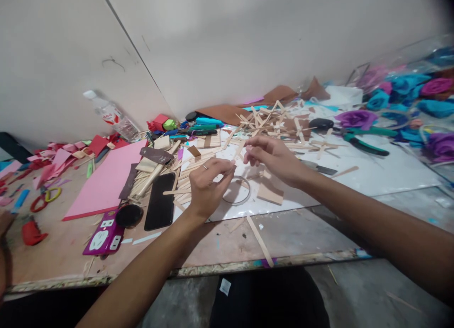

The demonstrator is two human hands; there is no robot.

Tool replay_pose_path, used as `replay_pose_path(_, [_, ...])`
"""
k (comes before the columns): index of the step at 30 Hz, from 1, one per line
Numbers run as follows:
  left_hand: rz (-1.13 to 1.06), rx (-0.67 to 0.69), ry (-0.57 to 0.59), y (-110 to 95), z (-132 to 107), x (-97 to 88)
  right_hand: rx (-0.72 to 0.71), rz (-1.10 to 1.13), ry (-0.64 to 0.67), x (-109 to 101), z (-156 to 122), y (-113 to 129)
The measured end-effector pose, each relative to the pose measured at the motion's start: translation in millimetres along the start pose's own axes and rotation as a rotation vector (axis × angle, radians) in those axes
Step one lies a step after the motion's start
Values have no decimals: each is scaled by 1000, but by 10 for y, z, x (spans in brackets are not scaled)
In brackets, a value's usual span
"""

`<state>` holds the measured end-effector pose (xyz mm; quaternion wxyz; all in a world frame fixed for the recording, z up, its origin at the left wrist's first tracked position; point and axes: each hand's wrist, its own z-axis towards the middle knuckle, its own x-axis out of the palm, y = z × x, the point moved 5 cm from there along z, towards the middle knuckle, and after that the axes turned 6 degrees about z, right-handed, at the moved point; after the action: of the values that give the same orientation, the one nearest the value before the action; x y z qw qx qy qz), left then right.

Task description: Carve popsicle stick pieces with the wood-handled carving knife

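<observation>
My left hand (207,186), with a ring on one finger, is closed in a pinch on a thin wooden stick (173,192) that juts out to its left. My right hand (275,158) hovers just right of it, fingers curled together near the left fingertips; what it holds, if anything, is too small to name. Both hands are above a white sheet (372,174) and a roll of clear tape (237,192). A flat wooden piece (270,194) lies under my right wrist. Piles of wooden sticks (273,122) lie behind the hands.
A black phone (160,201), a purple power strip (103,234), pink paper (106,181), a plastic bottle (113,115) and scissors (45,198) lie at the left. Green-handled pliers (362,141) and paper flowers (404,101) lie at the right. A loose stick (260,241) lies near the table's front edge.
</observation>
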<state>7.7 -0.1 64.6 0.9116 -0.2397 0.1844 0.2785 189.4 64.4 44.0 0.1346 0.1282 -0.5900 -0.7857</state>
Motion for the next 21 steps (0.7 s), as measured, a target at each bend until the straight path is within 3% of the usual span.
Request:
replay_pose_path(3, [9, 34, 36, -20, -20, 19, 90, 233, -72, 21, -17, -45])
replay_pose_path(8, [-42, 60, 168, -76, -36, 107, 102, 247, -105, 30, -21, -75])
replay_pose_path(12, [-126, -13, 182, -67, -25, 140, 70, 209, -105, 39, -39, -46])
replay_pose_path(17, [-129, -85, 172, -6, -25, 148, 39, 132, 40, 120, -77, -55])
replay_pose_path(21, [-269, -274, 206, 81, -56, 184, -34, 118, 48, 103, -79, -31])
